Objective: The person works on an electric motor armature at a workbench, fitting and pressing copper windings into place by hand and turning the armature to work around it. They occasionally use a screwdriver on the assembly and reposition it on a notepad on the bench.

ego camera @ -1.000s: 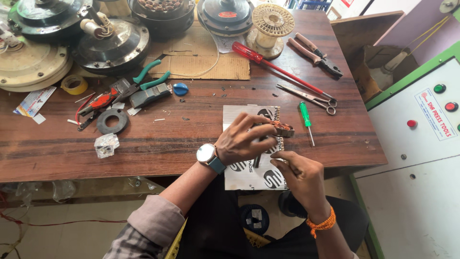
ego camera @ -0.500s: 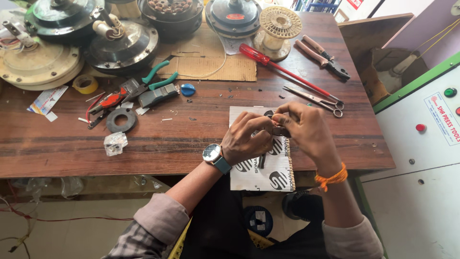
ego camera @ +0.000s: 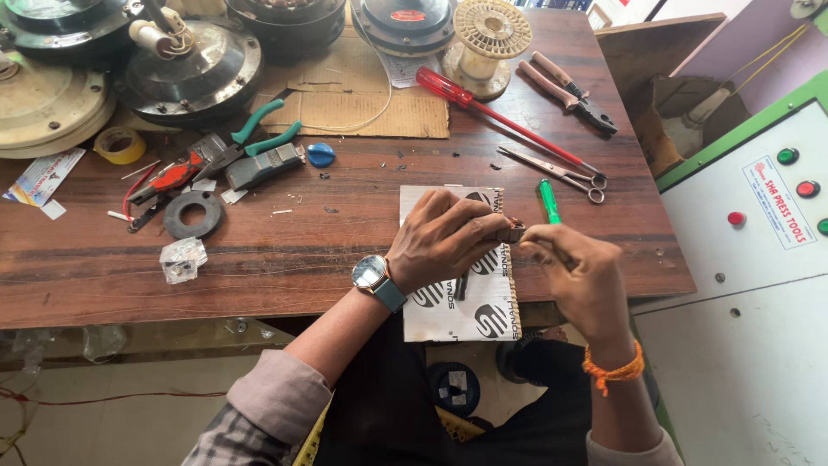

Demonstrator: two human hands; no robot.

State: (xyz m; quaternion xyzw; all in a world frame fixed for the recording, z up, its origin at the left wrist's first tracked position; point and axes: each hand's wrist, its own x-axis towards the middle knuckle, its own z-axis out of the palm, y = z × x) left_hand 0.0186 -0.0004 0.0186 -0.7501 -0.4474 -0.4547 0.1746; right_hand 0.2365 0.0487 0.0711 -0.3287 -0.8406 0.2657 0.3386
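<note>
Right now both hands meet over a printed card that lies at the near edge of the tabletop and overhangs it. The left hand has its fingers curled and pressed together around a small dark part, pinching it at the tip. The right hand closes its fingers on something thin at that same part; what it is I cannot tell. To my eye this is fine fitting work, and it goes best with the left grip steady, wrists braced on the card, and the right hand moving in small, light strokes so the part does not twist or drop. A green screwdriver lies just beyond the hands, with scissors near it.
</note>
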